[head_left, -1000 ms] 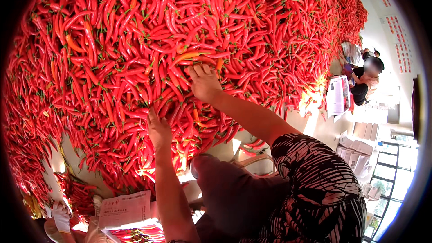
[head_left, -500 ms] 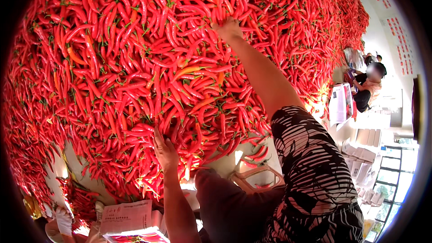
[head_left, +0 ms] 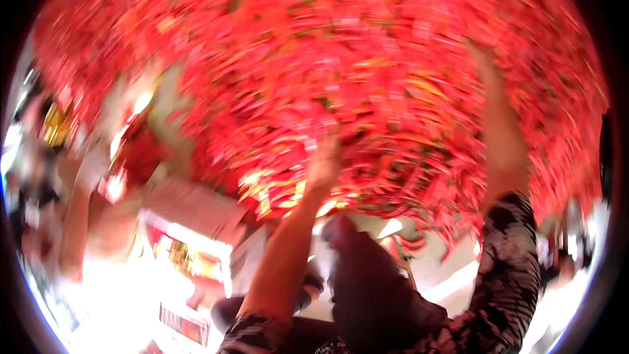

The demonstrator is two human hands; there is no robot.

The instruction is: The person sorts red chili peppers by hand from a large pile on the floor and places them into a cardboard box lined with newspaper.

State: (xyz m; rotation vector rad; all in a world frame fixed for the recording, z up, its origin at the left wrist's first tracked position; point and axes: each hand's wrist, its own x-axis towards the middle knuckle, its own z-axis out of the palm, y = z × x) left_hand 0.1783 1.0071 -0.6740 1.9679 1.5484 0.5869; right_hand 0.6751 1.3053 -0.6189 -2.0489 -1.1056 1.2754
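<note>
A huge heap of red chili peppers fills the upper part of the head view, with a few orange ones among the red. At the heap's near edge is my left hand, its fingers smeared by motion. My right hand reaches farther out to the right, over or into the peppers. Blur hides its fingers too, so I cannot tell whether either hand holds a pepper.
At the lower left stands a box with printed paper on top. Another person's hand is at the far left. My dark-clad knee is below the heap. Loose peppers lie on the pale floor.
My view has swung left and downward, blurring everything. The box, paper and another person's hand show more fully at left. Both my hands remain at the heap.
</note>
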